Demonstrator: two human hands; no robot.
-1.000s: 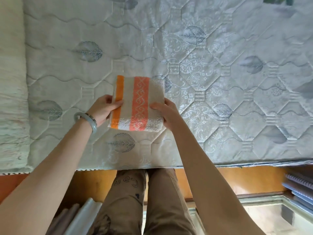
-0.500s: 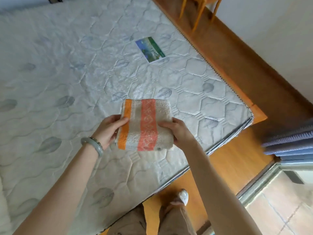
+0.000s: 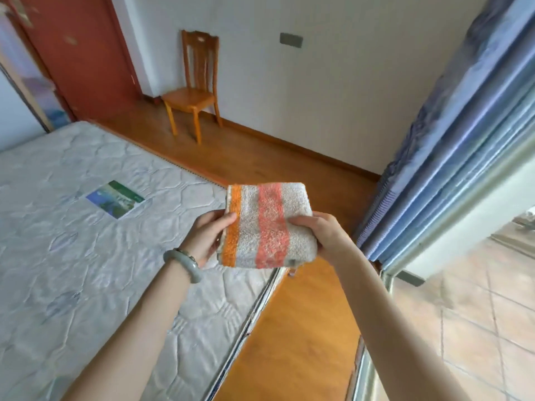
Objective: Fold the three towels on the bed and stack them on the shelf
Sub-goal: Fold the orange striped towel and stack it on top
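In the head view, a folded towel [image 3: 267, 227], pale with an orange stripe along its left edge and a coral band down the middle, sits at the centre of the frame, held in the air above the mattress corner and the wooden floor. The left hand [image 3: 210, 237] clasps its left edge, thumb on top, a grey-green bangle [image 3: 182, 263] on that wrist; the right hand [image 3: 321, 231] closes on its right edge. The quilted mattress [image 3: 72, 256] fills the lower left, with a green-and-blue card [image 3: 115, 199] lying flat on it. A wooden chair [image 3: 194, 88] stands against the white wall at upper centre, beside a red-brown door [image 3: 81, 53]. Blue curtains [image 3: 451, 157] hang along the right, beyond them a tiled floor [image 3: 477, 328] at lower right.
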